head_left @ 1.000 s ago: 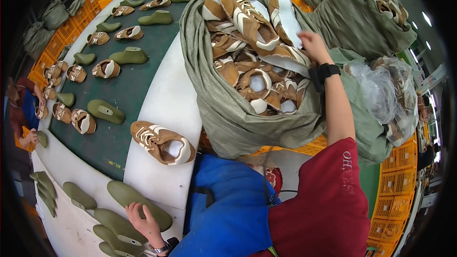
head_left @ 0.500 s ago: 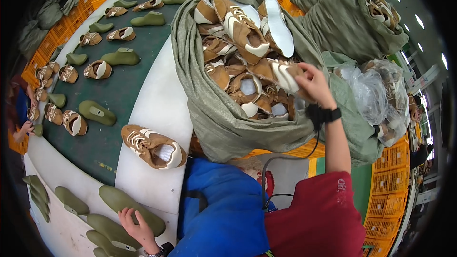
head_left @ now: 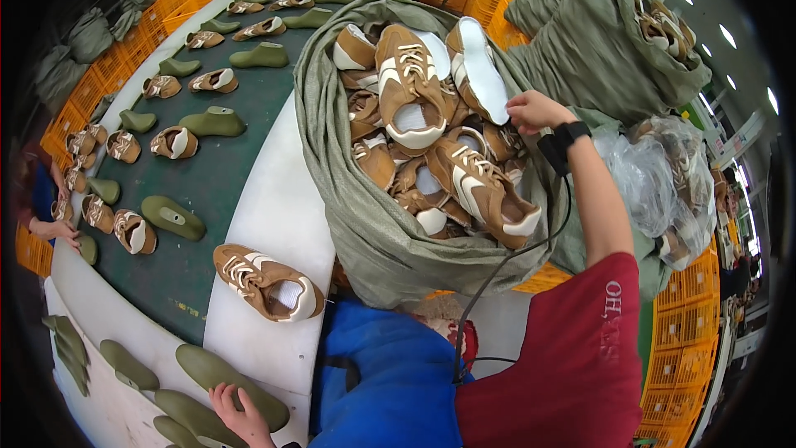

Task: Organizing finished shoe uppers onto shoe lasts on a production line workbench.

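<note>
A green woven sack (head_left: 365,228) holds a heap of brown sneakers with white stripes. My right hand (head_left: 539,112) is at the sack's right side, its fingers closed on the end of an upturned sneaker (head_left: 479,70) whose pale sole faces me. Below that lies a laced brown sneaker (head_left: 481,187), and another sneaker (head_left: 410,87) rests to the left on the heap. At lower left, my left hand (head_left: 240,416) lies with fingers spread against a large green shoe last (head_left: 228,382). One single sneaker (head_left: 269,282) sits on the white ledge, between my two hands.
A green conveyor belt (head_left: 178,278) carries rows of sneakers and lasts. More lasts (head_left: 128,365) lie near my left hand. Another person's hand (head_left: 58,231) is at the belt's far left. Filled sacks (head_left: 613,41), a clear plastic bag (head_left: 638,174) and orange crates (head_left: 684,348) stand rightward.
My right hand has let go of the striped sneaker, which now lies in the sack, and has moved up to the upturned one. My left hand stays at the last.
</note>
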`<action>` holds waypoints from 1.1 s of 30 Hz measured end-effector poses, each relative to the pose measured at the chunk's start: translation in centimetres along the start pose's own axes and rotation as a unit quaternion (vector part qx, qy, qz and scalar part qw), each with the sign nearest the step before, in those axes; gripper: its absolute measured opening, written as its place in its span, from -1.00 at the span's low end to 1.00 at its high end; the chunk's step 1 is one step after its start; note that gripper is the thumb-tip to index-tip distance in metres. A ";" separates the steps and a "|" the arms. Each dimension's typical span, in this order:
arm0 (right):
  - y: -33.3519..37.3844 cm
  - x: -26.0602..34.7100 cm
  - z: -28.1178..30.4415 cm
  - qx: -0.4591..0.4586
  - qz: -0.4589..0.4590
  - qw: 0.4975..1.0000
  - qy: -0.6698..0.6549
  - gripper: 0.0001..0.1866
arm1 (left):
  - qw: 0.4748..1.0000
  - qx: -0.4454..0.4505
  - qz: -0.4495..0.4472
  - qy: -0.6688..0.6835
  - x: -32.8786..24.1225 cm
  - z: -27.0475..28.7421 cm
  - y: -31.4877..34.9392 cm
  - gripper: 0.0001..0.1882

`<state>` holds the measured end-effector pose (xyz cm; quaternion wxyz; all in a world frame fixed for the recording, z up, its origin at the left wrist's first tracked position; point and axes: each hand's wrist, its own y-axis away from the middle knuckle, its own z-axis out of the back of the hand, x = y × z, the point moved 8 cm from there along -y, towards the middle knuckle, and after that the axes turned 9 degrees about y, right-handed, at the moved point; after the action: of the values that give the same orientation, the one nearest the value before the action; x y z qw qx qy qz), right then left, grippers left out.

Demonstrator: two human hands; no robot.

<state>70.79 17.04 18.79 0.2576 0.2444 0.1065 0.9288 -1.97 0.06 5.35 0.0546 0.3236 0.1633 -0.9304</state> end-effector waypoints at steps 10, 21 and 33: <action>-10.1 -1.0 -2.9 -0.090 -0.009 0.969 -0.231 -0.58 | 0.999 0.005 0.036 -0.007 0.4 0.2 0.3 -0.89; -4.5 2.0 3.9 -0.399 0.180 0.895 -0.082 -0.67 | 1.000 0.003 0.025 -0.014 0.5 0.6 0.5 -0.89; -7.6 -5.5 -6.7 0.030 0.015 0.973 0.229 -0.52 | 1.000 -0.009 0.009 -0.015 -0.3 1.1 0.7 -0.89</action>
<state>74.76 20.00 8.41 0.2048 0.0343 0.1872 0.9601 -2.17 -0.99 6.14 0.0682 0.3109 0.1675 -0.9331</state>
